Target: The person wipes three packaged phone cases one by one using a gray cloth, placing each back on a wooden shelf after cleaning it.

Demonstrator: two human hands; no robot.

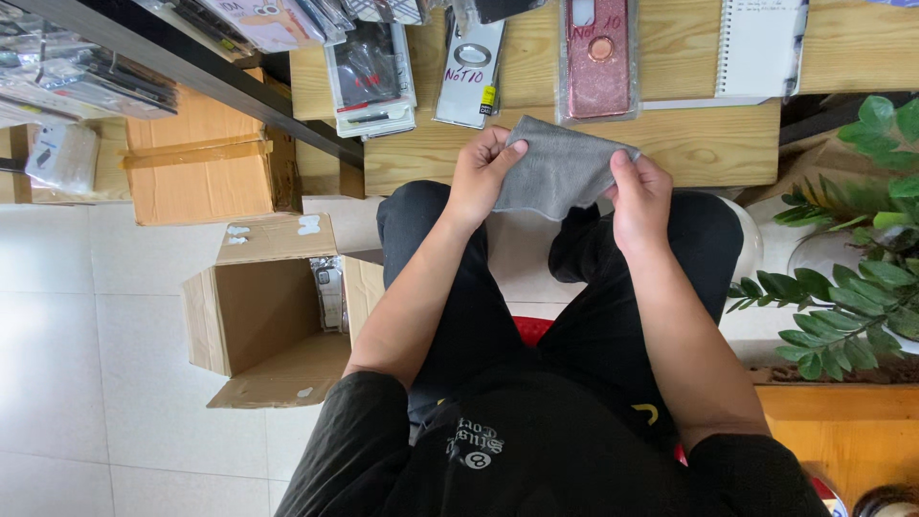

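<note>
**Grey cloth held up between both hands**

Cloth first: a soft grey microfibre cloth [558, 168] hangs stretched between my two hands, just in front of the near edge of the pale wooden counter [708, 144] and above my knees. My left hand [481, 175] is closed on the cloth's left edge, thumb pressed on the front face near the top corner and fingers curled behind. My right hand [639, 196] pinches the right edge, thumb on top, the other fingers folded in under the fabric. The lower hem of the cloth sags in a curve between the two grips.

I sit with black trousers and black sleeves, legs spread, a bit of red seat [532, 328] showing between them.

On the counter beyond the cloth lie several phone cases in clear plastic sleeves: a glittery pink phone case [599, 59], a clear case with a ring holder [471, 69] and a dark case in a packet [369, 77]. A white spiral notebook [756, 46] lies further to my right.

On the white tiled floor to my left stands an open brown cardboard box [271, 311], and a taped cardboard box [201, 165] sits behind it. A green leafy plant [852, 258] is at my right side.
</note>
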